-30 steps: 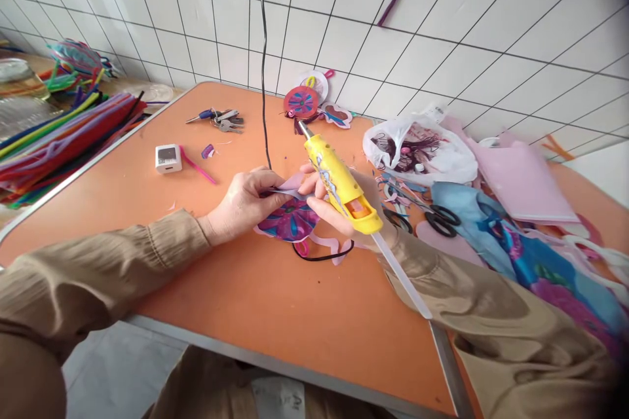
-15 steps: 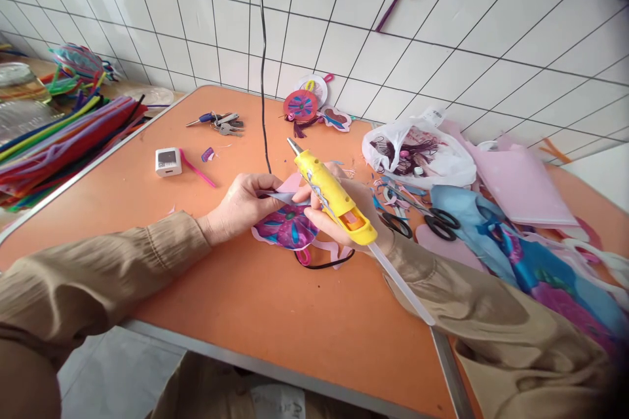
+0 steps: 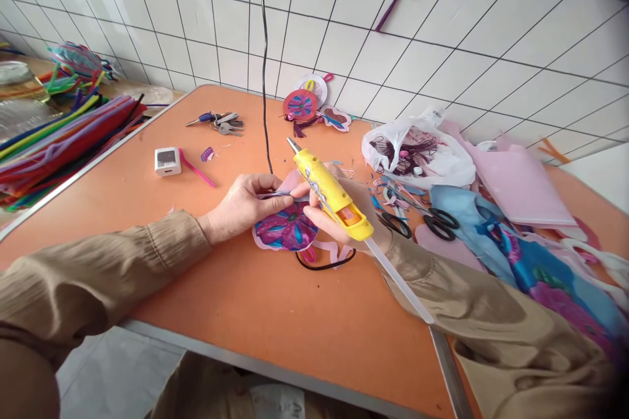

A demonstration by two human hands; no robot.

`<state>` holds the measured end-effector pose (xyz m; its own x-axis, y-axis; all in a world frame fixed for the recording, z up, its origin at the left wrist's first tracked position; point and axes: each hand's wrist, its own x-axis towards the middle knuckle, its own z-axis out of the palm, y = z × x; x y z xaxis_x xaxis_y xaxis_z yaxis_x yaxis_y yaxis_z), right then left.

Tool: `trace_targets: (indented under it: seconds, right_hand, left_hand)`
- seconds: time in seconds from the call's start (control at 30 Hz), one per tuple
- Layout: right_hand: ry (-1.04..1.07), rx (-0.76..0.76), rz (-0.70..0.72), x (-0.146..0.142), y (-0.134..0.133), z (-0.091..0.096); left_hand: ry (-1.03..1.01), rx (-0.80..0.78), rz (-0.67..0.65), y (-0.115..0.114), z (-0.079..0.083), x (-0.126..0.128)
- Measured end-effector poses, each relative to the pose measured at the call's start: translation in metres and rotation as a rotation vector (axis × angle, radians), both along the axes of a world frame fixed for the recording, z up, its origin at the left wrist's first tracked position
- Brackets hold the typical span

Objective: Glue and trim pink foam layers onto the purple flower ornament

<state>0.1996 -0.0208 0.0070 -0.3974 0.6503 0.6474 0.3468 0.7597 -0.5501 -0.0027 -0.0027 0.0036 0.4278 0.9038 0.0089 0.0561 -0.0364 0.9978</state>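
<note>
A purple and blue flower-patterned fabric piece with a pale edge is held just above the orange table. My left hand pinches its upper edge between thumb and fingers. In my right hand is a yellow hot glue gun, its metal nozzle pointing up and left, away from the fabric. A long translucent glue stick sticks out of its back end. The right fingertips also touch the upper edge of the fabric piece. Below it show a pink loop and a bend of black cord.
Scissors lie among scraps on the right, near blue printed fabric and a white plastic bag. Keys and a white charger block lie on the left. Finished-looking ornaments rest by the tiled wall. Pipe cleaners fill the far left.
The upper edge of the fabric piece, raised as a grey flap before, is now pressed down, with my left thumb laid along it. The glue gun has barely moved.
</note>
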Motion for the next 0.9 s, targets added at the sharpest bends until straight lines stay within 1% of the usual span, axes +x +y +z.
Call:
trace_targets:
  seconds: [0.17, 0.3, 0.47, 0.63, 0.73, 0.9]
  right_hand:
    - [0.044, -0.036, -0.024, 0.003, -0.005, 0.016]
    - [-0.004, -0.036, 0.007, 0.013, -0.012, 0.027]
    - [-0.093, 0.027, -0.035, 0.017, -0.013, 0.02]
    - [-0.157, 0.077, 0.037, 0.008, -0.01, 0.014]
    - [-0.201, 0.055, 0.043, 0.006, -0.012, 0.015]
    - [-0.192, 0.034, 0.043, 0.008, -0.012, 0.01]
  left_hand:
    - [0.048, 0.05, 0.063, 0.002, -0.003, -0.001]
    - [0.09, 0.079, 0.085, 0.002, -0.004, -0.002]
    - [0.114, 0.109, 0.07, 0.001, -0.004, -0.002]
    - [0.157, 0.133, 0.075, 0.002, -0.005, -0.001]
    - [0.137, 0.12, 0.054, 0.003, -0.007, -0.001]
    - [0.053, 0.069, 0.001, 0.005, -0.01, -0.002]
